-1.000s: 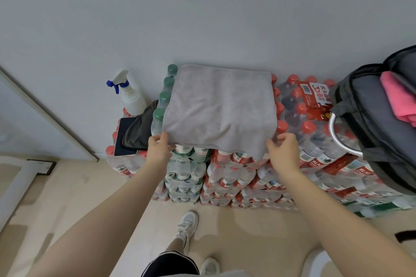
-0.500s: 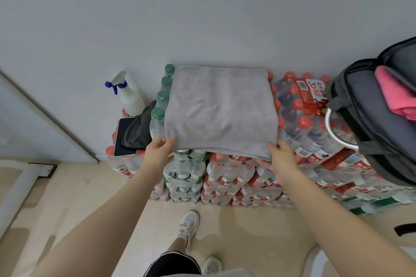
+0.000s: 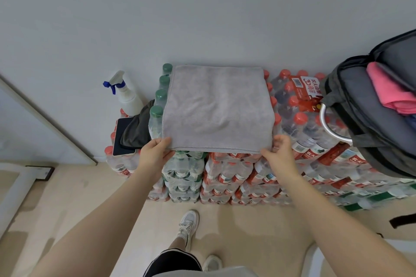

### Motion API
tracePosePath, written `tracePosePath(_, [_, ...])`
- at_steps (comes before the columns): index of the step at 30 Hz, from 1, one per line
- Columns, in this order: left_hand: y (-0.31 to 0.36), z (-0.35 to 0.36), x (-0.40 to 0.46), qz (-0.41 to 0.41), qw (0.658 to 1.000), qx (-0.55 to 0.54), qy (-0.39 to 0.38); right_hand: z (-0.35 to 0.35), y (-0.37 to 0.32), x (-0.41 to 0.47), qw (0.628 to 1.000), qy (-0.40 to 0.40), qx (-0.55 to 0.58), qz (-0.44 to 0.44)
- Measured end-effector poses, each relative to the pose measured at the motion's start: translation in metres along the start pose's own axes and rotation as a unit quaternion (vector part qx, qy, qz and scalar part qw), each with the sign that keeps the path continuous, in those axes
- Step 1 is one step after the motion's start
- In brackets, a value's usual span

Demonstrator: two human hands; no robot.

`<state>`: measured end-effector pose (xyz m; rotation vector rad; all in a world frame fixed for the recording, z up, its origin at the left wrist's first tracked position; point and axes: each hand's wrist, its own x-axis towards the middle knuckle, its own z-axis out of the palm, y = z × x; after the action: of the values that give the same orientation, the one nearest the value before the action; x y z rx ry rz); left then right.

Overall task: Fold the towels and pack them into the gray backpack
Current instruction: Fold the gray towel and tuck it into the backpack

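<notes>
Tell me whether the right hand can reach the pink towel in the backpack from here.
Probably yes: the gray backpack gapes open, the pink towel lies exposed on top, and nothing stands between it and the right hand.

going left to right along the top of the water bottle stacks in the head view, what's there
spray bottle → phone → dark cloth → gray towel → red label → gray backpack

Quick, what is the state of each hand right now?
Left hand: pinches the near-left corner of the gray towel.
Right hand: fingers at the towel's near-right corner; grip cannot be told.
</notes>
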<state>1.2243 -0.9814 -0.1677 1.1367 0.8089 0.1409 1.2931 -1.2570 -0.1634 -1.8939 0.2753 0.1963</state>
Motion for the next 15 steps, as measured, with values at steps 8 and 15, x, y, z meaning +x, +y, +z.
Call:
tracePosePath(8, [0.007, 0.002, -0.012, 0.026, 0.996, -0.078, -0.037, 0.002, 0.004, -0.006, 0.898, -0.002, -0.357, -0.257])
tracePosePath(15, [0.020, 0.011, -0.018, 0.056, 0.994, -0.083, -0.048, -0.013, 0.006, 0.001, 0.928, -0.049, -0.319, -0.189])
